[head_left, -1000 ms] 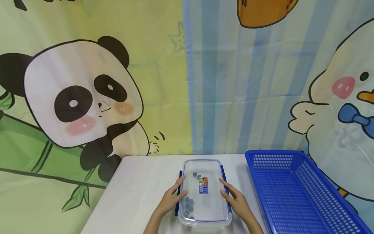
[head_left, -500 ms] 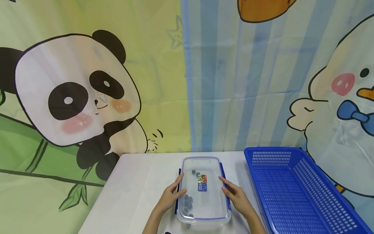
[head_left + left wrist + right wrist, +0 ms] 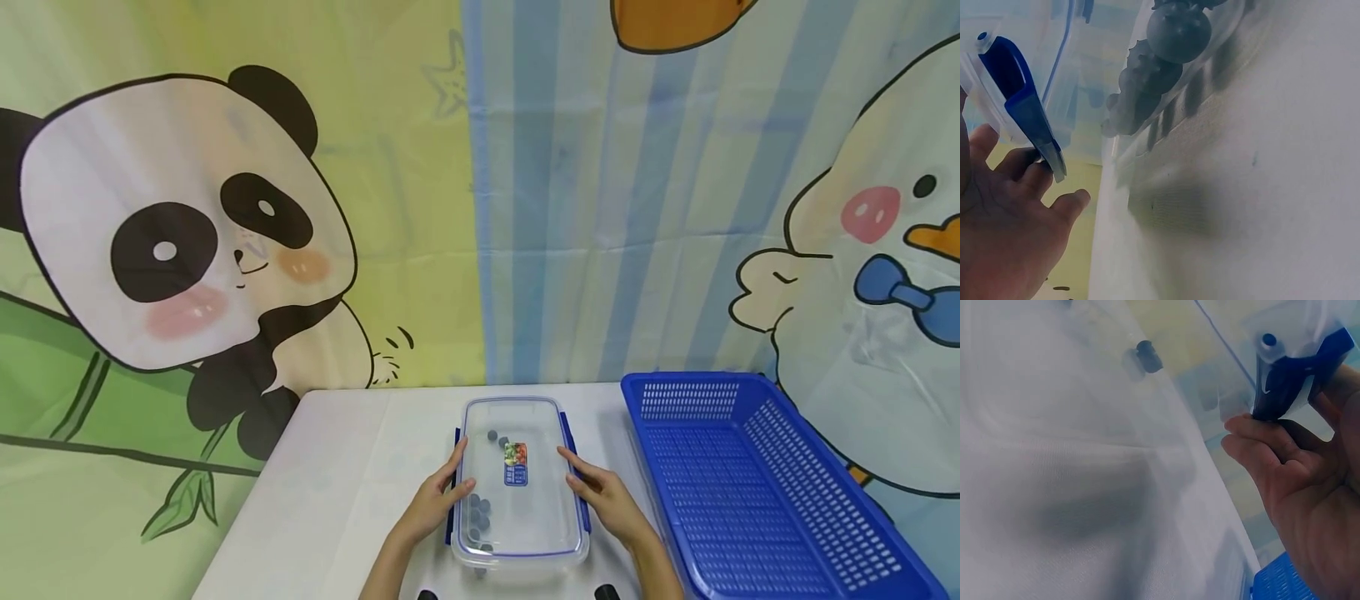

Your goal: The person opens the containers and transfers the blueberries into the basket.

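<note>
Clerk: What is recorded nearest, at the grip?

Inspector: The left hand [image 3: 429, 504] and the right hand [image 3: 611, 504] are set at opposite sides of the container [image 3: 540, 564]. Both are found spread: thumb and forefinger are held apart at the edges of the lid [image 3: 528, 521], and the lower fingers are loosely bent by the left latch [image 3: 1025, 106] and the right latch [image 3: 1284, 387]. No pinch is shown.

Clerk: And the container's position?

Inspector: It is placed on the white table [image 3: 337, 483], between the hands, with its long sides pointing away from the person.

Clerk: How much is done?

Inspector: The lid is laid over the whole opening, with its label [image 3: 516, 464] uppermost. Dark round things [image 3: 483, 523] are enclosed, mostly gathered toward the near left; two are seen farther back.

Clerk: What is left?

Inspector: The latches. Both are judged to be angled out from the walls, not snapped flat, so the container is assessed as covered but not locked. The seal cannot be verified.

Clerk: Farther off?

Inspector: The blue basket [image 3: 720, 483] is stationed at the right, apart from the container and untouched. The background is closed off by a printed curtain [image 3: 420, 167].
</note>
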`<state>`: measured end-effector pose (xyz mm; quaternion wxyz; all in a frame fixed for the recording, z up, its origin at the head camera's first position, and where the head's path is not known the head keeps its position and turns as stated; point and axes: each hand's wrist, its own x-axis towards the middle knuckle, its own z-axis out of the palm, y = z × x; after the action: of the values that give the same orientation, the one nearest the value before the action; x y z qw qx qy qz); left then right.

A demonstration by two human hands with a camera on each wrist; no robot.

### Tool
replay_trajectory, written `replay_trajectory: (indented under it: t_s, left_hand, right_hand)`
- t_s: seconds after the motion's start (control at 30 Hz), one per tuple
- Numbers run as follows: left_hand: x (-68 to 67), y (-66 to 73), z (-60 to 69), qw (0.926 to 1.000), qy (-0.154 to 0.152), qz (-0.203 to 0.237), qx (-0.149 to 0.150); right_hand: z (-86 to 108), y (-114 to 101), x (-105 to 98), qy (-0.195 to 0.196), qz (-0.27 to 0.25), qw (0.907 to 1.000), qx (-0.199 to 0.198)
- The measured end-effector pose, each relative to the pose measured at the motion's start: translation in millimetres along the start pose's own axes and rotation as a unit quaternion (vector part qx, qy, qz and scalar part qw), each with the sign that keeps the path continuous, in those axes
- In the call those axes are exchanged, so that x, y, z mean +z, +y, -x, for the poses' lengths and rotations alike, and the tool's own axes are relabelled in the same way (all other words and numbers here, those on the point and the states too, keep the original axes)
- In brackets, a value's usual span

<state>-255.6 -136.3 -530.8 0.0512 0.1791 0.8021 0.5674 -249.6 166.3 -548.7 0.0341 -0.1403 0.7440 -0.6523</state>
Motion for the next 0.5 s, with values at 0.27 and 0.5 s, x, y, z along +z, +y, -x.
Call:
replay_trajectory:
  t_s: [0.27, 0.5]
  left_hand:
    - [-0.6, 3.5, 2.1, 1.0000, 0.004, -0.006, 0.006]
    - [4.8, -27.0, -4.7, 0.9995, 0.024, -0.020, 0.010]
  right_hand:
    - [1.6, 3, -2, -0.023, 0.003, 0.9993, -0.031]
    - [1.4, 3, 2, 0.043, 0.066, 0.9967, -0.020]
